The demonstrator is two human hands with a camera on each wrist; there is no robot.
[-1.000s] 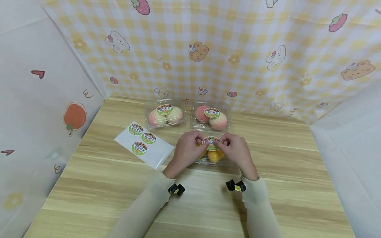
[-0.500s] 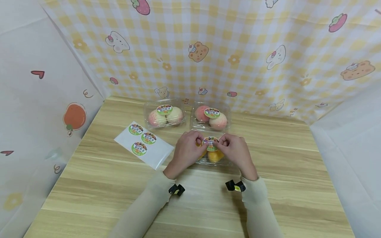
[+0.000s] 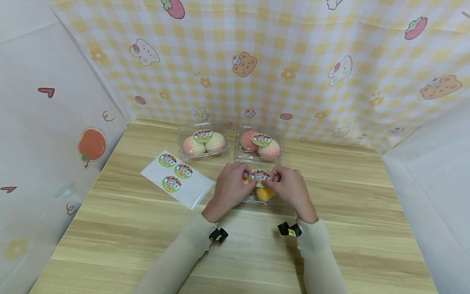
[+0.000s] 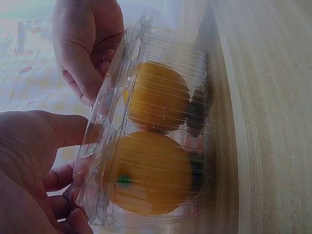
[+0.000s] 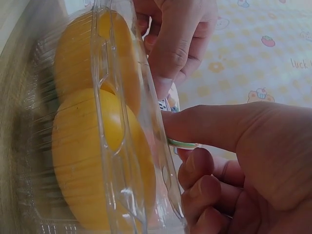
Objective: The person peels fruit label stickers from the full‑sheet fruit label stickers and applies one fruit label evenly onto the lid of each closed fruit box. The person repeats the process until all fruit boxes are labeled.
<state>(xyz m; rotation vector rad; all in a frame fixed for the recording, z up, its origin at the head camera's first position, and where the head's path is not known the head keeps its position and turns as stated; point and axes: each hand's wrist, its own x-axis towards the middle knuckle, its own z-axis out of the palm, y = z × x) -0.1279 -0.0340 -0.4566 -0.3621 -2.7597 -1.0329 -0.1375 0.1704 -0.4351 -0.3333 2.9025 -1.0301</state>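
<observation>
In the head view, my left hand (image 3: pixel 232 185) and right hand (image 3: pixel 293 187) meet over a clear plastic fruit box (image 3: pixel 253 200). Between them is an oval fruit-print sticker (image 3: pixel 260 175), pinched at its left and right edges, thumbs on top and other fingers curled. It lies at the lid; how much of it touches cannot be told. Inside the box sit two orange-yellow fruits (image 4: pixel 148 175), one showing a green spot. The right wrist view shows the sticker's green edge (image 5: pixel 183 144) beside my right thumb (image 5: pixel 209 124). The left thumb (image 4: pixel 73 130) reaches the lid's surface.
Behind stand two clear boxes of pink-and-white peaches, the left box (image 3: pixel 183 151) and the right box (image 3: pixel 280 143), each with a sticker on its lid. A white sheet (image 3: pixel 191 192) bearing 3 stickers lies left on the wooden table (image 3: pixel 352 228). A checked cloth (image 3: pixel 293 53) hangs behind.
Both thumbs have shifted slightly down over the sticker, so more of its printing shows. The sticker has moved a little toward me; boxes and sheet stay put.
</observation>
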